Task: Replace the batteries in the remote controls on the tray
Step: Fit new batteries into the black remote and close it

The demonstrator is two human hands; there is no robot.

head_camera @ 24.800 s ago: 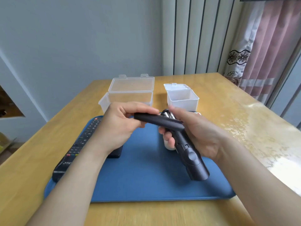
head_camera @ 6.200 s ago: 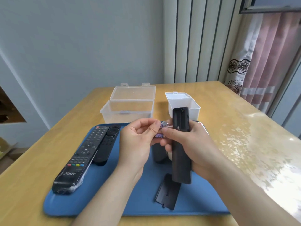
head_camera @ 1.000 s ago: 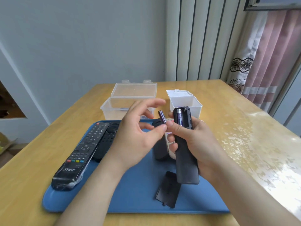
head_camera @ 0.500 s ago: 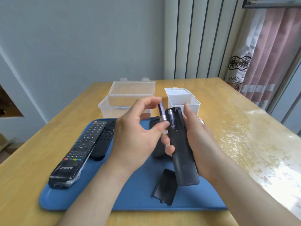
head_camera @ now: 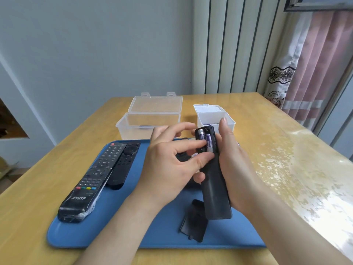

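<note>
At frame centre, a black remote [head_camera: 214, 188] was gripped back-up in the right hand [head_camera: 235, 169] above the blue tray [head_camera: 114, 234]. A purple battery [head_camera: 208, 143] in its open compartment was pinched by the left hand [head_camera: 168, 169]; the detached cover [head_camera: 194, 220] was seen lower down, on the tray.

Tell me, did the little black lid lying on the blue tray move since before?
No. The black lid lies where it did, by the front edge of the blue tray, just below the remote held in the right hand.
</note>
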